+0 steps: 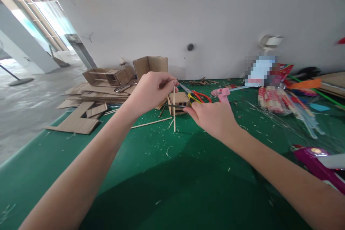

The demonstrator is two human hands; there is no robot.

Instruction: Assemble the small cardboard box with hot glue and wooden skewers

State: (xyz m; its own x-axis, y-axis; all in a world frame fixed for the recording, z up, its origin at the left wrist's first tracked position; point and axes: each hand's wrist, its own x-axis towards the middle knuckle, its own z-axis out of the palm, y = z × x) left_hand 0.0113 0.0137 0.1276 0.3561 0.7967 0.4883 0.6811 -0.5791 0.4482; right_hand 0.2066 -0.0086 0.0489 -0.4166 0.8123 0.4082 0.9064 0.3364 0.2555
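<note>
My left hand (pixel 153 88) is closed in a pinch on the top of a thin wooden stick (pixel 174 116), which hangs upright above the green table. My right hand (pixel 214 116) is closed around a slim dark blade-like tool (pixel 176 106); its handle is hidden in the fingers. The tool lies across the stick, and I cannot tell whether they touch. Behind them sits a small cardboard box (pixel 182 97) with cut-out windows. Another wooden stick (pixel 151 123) lies flat on the table, left of the upright one.
Cardboard pieces (pixel 107 95) and an open cardboard frame (pixel 113 76) are at the left. Scissors with red handles (pixel 201 96) and a pink glue gun (pixel 222 93) lie behind my right hand. Bundled sticks (pixel 272 99) and a purple device (pixel 312 158) are at right. Scraps dot the green tabletop (pixel 151 187).
</note>
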